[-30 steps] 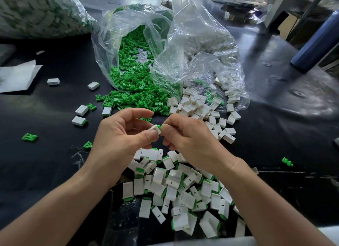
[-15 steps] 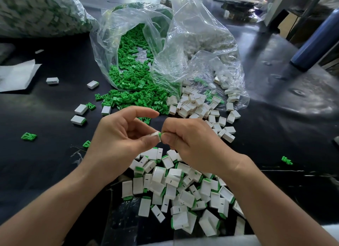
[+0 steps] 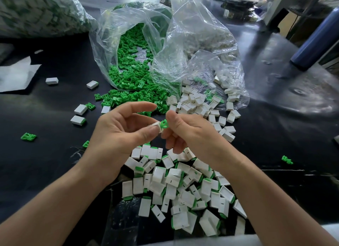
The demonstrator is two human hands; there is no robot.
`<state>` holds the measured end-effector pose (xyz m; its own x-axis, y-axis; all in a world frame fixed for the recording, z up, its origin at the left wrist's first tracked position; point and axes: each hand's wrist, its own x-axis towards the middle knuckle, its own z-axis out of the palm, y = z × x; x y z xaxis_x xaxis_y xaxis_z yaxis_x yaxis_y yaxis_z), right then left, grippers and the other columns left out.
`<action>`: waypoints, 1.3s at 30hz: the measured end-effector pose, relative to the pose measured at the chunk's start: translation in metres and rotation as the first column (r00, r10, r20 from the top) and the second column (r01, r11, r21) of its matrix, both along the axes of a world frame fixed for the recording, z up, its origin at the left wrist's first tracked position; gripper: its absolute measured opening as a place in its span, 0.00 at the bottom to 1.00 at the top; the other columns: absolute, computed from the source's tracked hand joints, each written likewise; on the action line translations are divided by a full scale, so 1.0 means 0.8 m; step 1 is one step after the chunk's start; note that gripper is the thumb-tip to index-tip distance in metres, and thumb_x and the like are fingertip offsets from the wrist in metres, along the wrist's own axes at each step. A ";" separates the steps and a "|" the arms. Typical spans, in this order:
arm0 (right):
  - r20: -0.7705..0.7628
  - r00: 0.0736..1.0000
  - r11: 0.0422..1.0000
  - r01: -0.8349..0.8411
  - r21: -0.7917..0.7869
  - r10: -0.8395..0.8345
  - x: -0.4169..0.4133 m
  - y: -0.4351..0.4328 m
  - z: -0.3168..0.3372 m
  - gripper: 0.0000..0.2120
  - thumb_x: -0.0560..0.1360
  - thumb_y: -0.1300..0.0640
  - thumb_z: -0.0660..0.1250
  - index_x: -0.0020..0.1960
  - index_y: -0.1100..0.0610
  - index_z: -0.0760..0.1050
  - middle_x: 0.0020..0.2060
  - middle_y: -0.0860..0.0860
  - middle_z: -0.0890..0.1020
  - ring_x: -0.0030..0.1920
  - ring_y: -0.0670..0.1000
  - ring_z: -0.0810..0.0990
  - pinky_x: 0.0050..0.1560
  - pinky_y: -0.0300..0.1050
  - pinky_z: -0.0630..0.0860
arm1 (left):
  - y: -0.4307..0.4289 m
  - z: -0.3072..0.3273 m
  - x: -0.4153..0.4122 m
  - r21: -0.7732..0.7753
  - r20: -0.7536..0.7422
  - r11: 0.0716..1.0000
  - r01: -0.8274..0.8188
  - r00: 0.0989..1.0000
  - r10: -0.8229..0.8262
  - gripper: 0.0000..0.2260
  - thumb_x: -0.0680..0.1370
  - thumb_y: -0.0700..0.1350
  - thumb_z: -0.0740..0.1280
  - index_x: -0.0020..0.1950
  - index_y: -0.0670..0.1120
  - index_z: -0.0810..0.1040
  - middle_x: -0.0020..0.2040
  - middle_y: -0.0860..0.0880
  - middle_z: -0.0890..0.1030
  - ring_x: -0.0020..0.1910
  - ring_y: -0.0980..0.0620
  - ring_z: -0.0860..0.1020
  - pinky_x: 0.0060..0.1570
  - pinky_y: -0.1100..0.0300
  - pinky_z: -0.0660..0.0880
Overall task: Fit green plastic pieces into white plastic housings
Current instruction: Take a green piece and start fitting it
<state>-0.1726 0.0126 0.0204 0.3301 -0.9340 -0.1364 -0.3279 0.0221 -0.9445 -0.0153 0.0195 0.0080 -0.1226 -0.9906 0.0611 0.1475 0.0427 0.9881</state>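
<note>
My left hand [image 3: 119, 132] pinches a small white housing [image 3: 157, 126] between thumb and fingers, above the table's middle. My right hand [image 3: 190, 134] holds a green piece [image 3: 163, 124] at the housing's open end, the piece sticking out to the right. Below both hands lies a pile of white housings with green pieces in them [image 3: 181, 189]. Loose green pieces [image 3: 128, 77] spill from a clear bag behind the hands. Loose white housings [image 3: 200, 104] spill from a second clear bag to its right.
Stray housings [image 3: 79, 114] and green pieces [image 3: 28, 136] lie scattered left on the black table [image 3: 45, 163]. One green piece [image 3: 287, 160] lies far right. A full bag [image 3: 36, 11] sits back left, white paper [image 3: 16, 75] at left, a dark blue cylinder [image 3: 317, 38] back right.
The hands have drawn slightly apart, so the green piece shows more clearly between them. My left index finger has straightened outward.
</note>
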 end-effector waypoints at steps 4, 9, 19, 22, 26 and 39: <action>0.419 0.906 0.911 -0.221 0.349 0.059 0.014 0.004 -0.001 0.26 0.68 0.38 0.52 0.41 0.59 0.76 0.35 0.53 0.80 0.33 0.47 0.78 0.36 0.38 0.76 | 0.001 0.001 0.005 -0.011 -0.073 1.000 0.025 0.997 -0.026 0.15 0.58 0.44 0.73 0.44 0.53 0.84 0.39 0.47 0.84 0.39 0.53 0.82 0.40 0.63 0.79; 0.631 0.776 0.829 -0.352 0.434 -0.001 0.026 0.008 0.002 0.29 0.68 0.36 0.50 0.43 0.60 0.75 0.37 0.55 0.78 0.35 0.47 0.77 0.36 0.38 0.75 | -0.001 -0.001 0.007 0.000 -0.091 0.999 0.032 0.995 -0.032 0.17 0.59 0.39 0.75 0.45 0.54 0.84 0.38 0.48 0.84 0.37 0.52 0.82 0.40 0.59 0.80; 0.352 0.936 0.946 -0.126 0.299 0.013 0.032 0.015 -0.002 0.26 0.72 0.38 0.49 0.36 0.59 0.71 0.26 0.49 0.74 0.27 0.46 0.71 0.30 0.37 0.69 | 0.005 0.000 0.005 -0.107 -0.094 0.990 0.095 0.990 -0.105 0.19 0.59 0.51 0.77 0.49 0.53 0.83 0.39 0.48 0.84 0.33 0.53 0.82 0.31 0.62 0.77; 0.309 0.951 0.957 -0.094 0.273 0.005 0.033 0.016 -0.003 0.25 0.78 0.42 0.48 0.35 0.58 0.71 0.24 0.48 0.73 0.26 0.45 0.69 0.29 0.38 0.67 | 0.006 0.000 0.002 -0.097 -0.111 0.992 0.085 0.989 -0.096 0.16 0.61 0.44 0.74 0.48 0.51 0.82 0.36 0.46 0.84 0.27 0.50 0.80 0.26 0.61 0.76; 0.302 0.953 0.964 -0.089 0.250 0.010 0.031 0.017 -0.002 0.24 0.79 0.44 0.49 0.35 0.58 0.71 0.24 0.46 0.73 0.26 0.45 0.68 0.30 0.38 0.66 | 0.007 0.001 0.002 -0.097 -0.115 0.991 0.087 0.988 -0.098 0.17 0.61 0.45 0.75 0.49 0.51 0.82 0.37 0.45 0.84 0.29 0.50 0.81 0.27 0.60 0.76; 0.169 0.985 0.980 -0.068 0.189 0.036 0.022 0.011 0.000 0.26 0.70 0.36 0.49 0.35 0.56 0.73 0.25 0.47 0.74 0.27 0.44 0.69 0.30 0.37 0.66 | 0.005 0.001 0.002 0.013 -0.107 0.998 0.057 0.993 -0.055 0.16 0.64 0.36 0.68 0.51 0.47 0.79 0.39 0.46 0.84 0.33 0.50 0.81 0.34 0.62 0.77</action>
<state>-0.1550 0.0218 0.0202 0.4102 -0.8763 -0.2526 -0.1742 0.1965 -0.9649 -0.0134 0.0232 0.0091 -0.1715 -0.9833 0.0606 0.2533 0.0154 0.9673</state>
